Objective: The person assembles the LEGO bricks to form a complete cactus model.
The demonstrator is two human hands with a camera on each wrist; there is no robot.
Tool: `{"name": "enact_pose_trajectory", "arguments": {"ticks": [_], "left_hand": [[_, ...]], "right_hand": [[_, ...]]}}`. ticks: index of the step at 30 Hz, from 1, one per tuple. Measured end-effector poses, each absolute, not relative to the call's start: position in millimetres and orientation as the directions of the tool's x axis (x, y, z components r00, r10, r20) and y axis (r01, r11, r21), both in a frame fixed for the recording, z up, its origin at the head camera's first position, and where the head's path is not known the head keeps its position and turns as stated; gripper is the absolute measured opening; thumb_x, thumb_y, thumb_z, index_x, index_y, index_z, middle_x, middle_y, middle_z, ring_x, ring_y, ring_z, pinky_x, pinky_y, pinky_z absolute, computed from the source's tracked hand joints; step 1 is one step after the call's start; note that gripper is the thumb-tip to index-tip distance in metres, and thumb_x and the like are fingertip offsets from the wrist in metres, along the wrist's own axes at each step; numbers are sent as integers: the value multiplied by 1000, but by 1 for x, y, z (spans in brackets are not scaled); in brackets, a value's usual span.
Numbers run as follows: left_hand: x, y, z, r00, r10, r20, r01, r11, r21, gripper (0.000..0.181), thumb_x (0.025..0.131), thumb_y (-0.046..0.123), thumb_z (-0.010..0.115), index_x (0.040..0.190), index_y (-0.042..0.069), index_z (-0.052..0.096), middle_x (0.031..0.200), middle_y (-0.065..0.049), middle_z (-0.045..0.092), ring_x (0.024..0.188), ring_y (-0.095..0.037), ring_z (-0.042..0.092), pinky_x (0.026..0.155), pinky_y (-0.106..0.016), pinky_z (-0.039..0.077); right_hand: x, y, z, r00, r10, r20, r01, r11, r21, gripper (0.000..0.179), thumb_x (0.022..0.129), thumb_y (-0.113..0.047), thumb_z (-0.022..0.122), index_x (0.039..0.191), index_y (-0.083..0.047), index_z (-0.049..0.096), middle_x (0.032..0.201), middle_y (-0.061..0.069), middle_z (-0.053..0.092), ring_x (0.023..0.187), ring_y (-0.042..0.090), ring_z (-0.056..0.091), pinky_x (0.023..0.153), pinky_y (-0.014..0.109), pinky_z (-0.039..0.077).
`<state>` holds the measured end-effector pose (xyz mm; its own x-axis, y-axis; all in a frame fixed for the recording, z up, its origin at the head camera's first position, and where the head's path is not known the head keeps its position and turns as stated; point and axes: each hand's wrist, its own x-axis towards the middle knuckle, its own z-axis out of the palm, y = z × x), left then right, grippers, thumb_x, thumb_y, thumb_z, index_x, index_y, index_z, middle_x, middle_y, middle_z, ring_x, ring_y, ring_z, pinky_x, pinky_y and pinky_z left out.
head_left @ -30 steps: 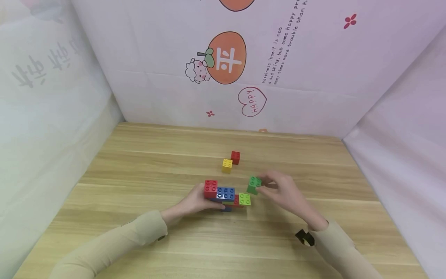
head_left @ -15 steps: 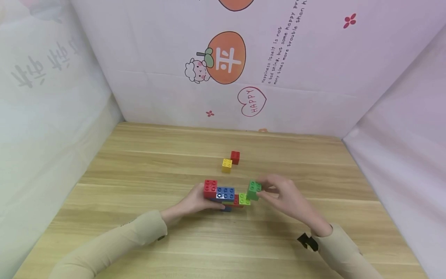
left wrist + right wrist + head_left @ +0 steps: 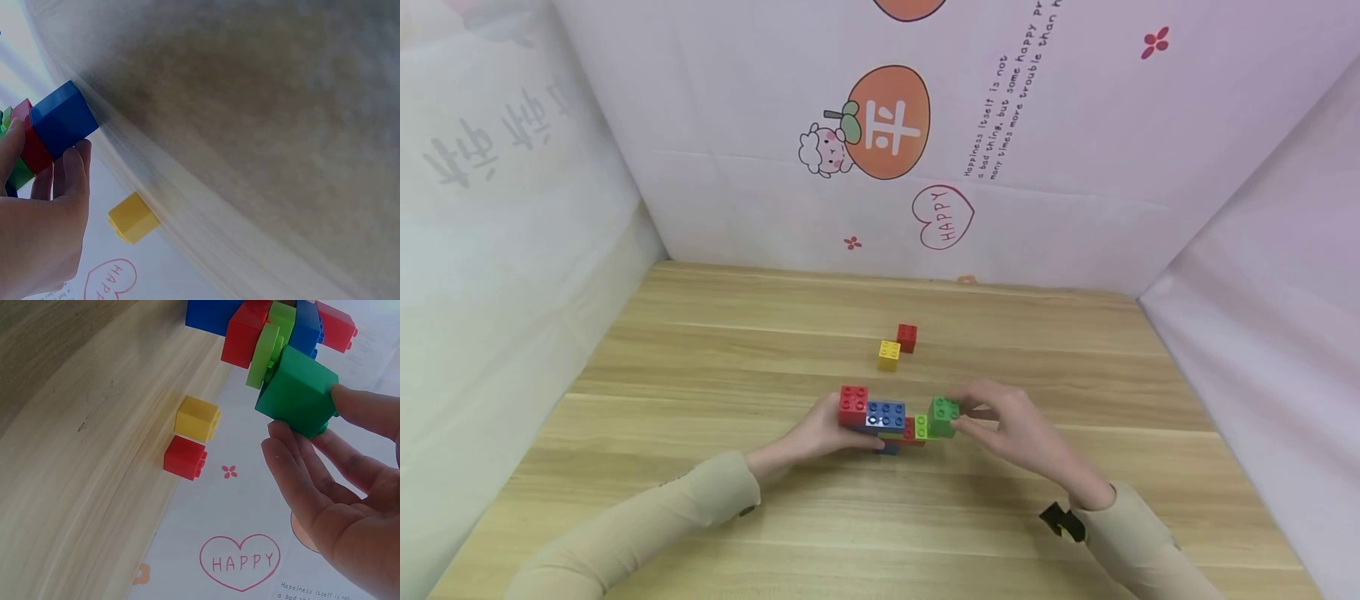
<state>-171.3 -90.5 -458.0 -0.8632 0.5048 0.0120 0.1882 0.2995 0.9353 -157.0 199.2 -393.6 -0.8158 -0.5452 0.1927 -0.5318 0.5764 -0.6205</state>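
My left hand [image 3: 822, 432] grips a built stack of toy building bricks, thumb on the near side and fingers behind. On top of it are a red brick [image 3: 853, 406] at the left end and a longer blue brick [image 3: 886, 415]. Lower at the right are a partly covered red brick [image 3: 245, 334] and a thin light green brick [image 3: 921, 427]. A blue brick [image 3: 64, 119] forms the bottom. With thumb and fingertips, my right hand [image 3: 1018, 432] pinches a green brick [image 3: 300, 390], tilted over the light green brick's studs. Whether they are joined I cannot tell.
Behind the stack, a yellow brick [image 3: 889, 356] and a loose red brick [image 3: 907, 338] stand close together on the wooden table [image 3: 737, 350]. White printed cloth [image 3: 760, 208] walls the back and both sides.
The right hand has brought the green brick down and slightly left, from beside the stack to over the light green brick. The left hand and stack have stayed in place.
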Motion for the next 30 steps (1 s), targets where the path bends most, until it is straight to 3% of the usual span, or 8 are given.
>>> {"name": "enact_pose_trajectory", "arguments": {"ticks": [30], "left_hand": [[-173,-90,-458,-848,529,39,222,286,932,59,76,14,85,129,6,61,126,-12,70,117,-26,68,105,-38,53]], "right_hand": [[-157,200,-390,-790,-579,202,-569,568,-595,28,86,-7,74,114,-6,69,108,6,73,98,22,72,81,30,63]]}}
